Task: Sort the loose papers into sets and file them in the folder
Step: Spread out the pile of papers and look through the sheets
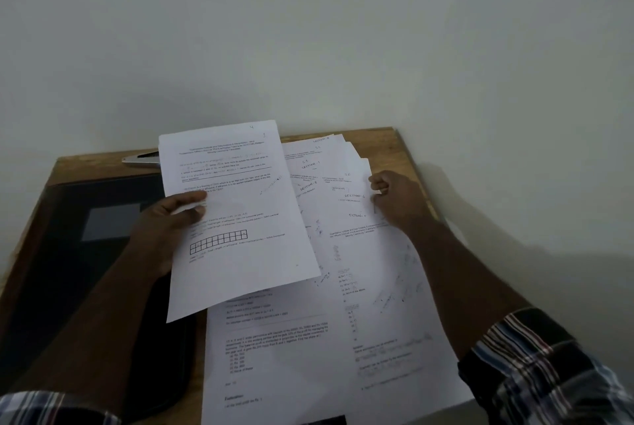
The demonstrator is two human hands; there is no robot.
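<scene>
My left hand (168, 225) grips a printed sheet (240, 218) by its left edge, thumb on top, and holds it tilted above the desk. Its page shows text and a row of small boxes. Under and right of it a fanned pile of loose papers (329, 321) covers the desk, several marked "SECTION" by hand. My right hand (394, 198) rests with curled fingers on the pile's upper right edges; whether it pinches a sheet is unclear. A black folder (85, 287) lies flat at the left, partly under my left arm.
The wooden desk (404, 157) stands against a pale wall. A thin silver object (140, 159) lies at the back left, half hidden by the held sheet. Papers hang over the desk's front edge at the lower right.
</scene>
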